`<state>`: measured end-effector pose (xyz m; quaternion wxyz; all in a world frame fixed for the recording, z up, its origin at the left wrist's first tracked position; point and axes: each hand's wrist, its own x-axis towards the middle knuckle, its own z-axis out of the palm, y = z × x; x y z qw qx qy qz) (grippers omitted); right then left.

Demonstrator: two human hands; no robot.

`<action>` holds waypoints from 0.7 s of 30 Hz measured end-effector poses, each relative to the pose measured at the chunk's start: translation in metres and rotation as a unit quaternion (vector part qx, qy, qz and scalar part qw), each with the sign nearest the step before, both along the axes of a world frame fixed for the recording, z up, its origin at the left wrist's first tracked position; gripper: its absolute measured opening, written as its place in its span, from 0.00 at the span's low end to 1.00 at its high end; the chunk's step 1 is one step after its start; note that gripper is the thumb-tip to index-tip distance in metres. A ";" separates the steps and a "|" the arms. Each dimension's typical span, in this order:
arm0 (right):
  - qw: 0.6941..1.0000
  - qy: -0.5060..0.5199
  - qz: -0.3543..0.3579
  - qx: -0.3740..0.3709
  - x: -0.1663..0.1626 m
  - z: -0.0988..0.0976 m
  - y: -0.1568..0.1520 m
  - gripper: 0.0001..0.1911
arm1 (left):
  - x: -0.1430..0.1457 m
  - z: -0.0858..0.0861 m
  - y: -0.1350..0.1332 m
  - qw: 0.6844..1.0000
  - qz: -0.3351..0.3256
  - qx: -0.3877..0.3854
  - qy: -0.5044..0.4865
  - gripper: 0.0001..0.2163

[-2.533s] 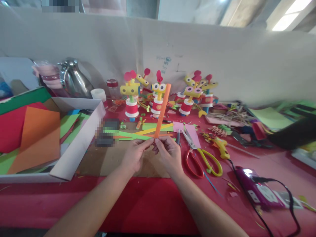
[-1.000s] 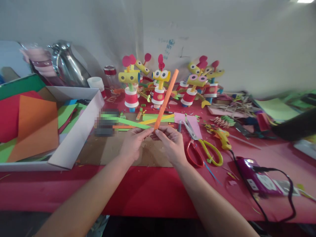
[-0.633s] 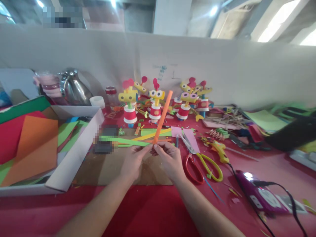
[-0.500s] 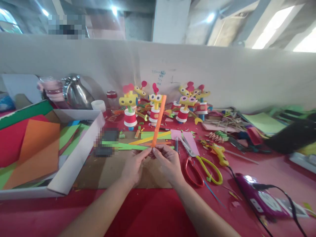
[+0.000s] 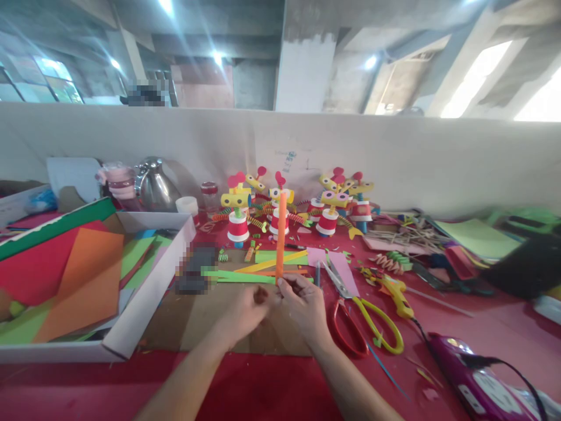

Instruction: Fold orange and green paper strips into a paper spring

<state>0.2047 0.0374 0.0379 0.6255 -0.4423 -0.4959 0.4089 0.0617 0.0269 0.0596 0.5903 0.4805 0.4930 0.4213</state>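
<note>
My right hand point(image 5: 305, 301) is closed, pinching the lower end of an orange paper strip point(image 5: 281, 234) that stands upright. A green paper strip point(image 5: 245, 276) runs left from the same fingertips, roughly at a right angle to the orange one. Just left of them is my left hand point(image 5: 248, 313), its fingers bent and smeared by motion; whether it grips anything I cannot make out. Below both hands lies a brown cardboard sheet point(image 5: 197, 318). Yellow strips point(image 5: 272, 261) rest behind the hands. Scissors point(image 5: 344, 292) with one red and one yellow handle lie right of my right hand.
Several cup figures with yellow heads point(image 5: 238, 225) stand along the back. A white box point(image 5: 149, 280) of coloured paper is at left, near a metal jug point(image 5: 155, 184). At right are a yellow glue gun point(image 5: 397, 295), its cable and a purple device point(image 5: 473, 374).
My left hand has drawn slightly down and away from the strips' meeting point. The orange strip has gone from leaning right to nearly upright. The camera view has tilted up.
</note>
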 end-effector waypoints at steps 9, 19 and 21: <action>0.990 -0.023 0.131 -0.037 -0.005 0.009 -0.007 0.08 | -0.015 0.046 0.014 0.976 0.051 0.152 0.150 0.29; 0.971 -0.046 0.209 -0.106 -0.002 -0.002 0.001 0.05 | -0.037 0.042 0.058 0.997 0.003 0.015 0.081 0.09; 0.970 -0.043 0.211 -0.114 0.000 -0.003 0.002 0.06 | -0.042 0.048 0.072 0.997 0.016 0.007 0.075 0.09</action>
